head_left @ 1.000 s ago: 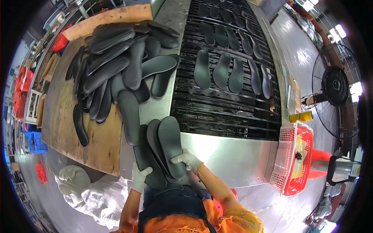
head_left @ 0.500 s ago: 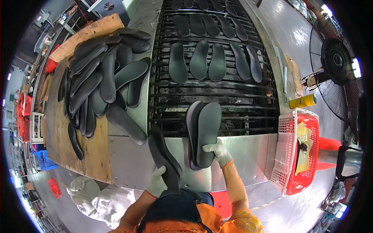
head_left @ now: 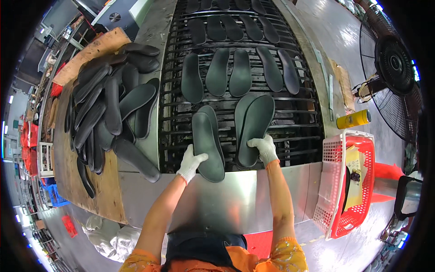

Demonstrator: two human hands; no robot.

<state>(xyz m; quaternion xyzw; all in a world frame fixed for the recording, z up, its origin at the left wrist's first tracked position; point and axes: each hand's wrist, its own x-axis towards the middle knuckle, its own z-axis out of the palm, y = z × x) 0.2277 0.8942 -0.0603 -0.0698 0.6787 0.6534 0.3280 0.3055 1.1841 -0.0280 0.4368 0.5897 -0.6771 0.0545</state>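
My left hand point(head_left: 191, 163), in a white glove, grips a pair of black insoles point(head_left: 207, 147) by their near left edge, thumb on top. In my gloved right hand point(head_left: 264, 148) is another pair of insoles point(head_left: 256, 129), overlapping like a fan. Both pairs are over the near end of a rack of dark metal bars point(head_left: 290, 136); whether they touch the bars I cannot tell. Just beyond them, a row of several insoles point(head_left: 240, 72) lies flat on the bars, toes pointing away. More rows lie farther back.
To the left, a heap of black insoles point(head_left: 113, 104) covers part of a wooden board point(head_left: 106, 186). A metal plate point(head_left: 240, 199) edges the rack's near side. At right stand a white and red basket point(head_left: 331, 190), a yellow can point(head_left: 353, 119) and a black fan point(head_left: 392, 65).
Both hands have moved forward with their insoles, from the metal plate to over the bars. The left pair has swung upright and come beside the right pair. The view has shifted slightly.
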